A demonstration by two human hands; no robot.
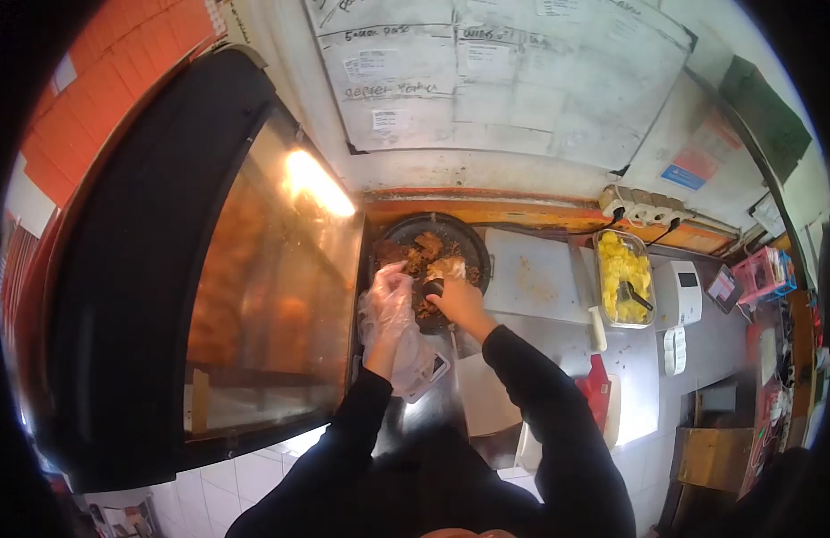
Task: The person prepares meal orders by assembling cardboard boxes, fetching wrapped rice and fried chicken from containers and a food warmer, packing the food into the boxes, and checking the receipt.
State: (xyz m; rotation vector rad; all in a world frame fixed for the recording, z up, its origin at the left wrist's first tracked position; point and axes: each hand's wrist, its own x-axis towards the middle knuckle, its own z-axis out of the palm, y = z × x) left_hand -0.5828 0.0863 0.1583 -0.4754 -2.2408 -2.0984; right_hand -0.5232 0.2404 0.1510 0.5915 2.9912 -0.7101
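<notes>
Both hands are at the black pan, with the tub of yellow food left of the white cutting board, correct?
The tub of yellow food is right, not left, of the white cutting board, as the head view shows. The left hand and right hand are at the black pan.

On my feed I see R hand (462, 307) gripping blk handle (433, 288) over rd pan (460, 221) w/ browned food (428, 242); L hand (393, 289), clear-gloved, just left of grip. White board (542, 276) right of grip, tub (626, 324) w/ yellow food (623, 262) farther right.
</notes>
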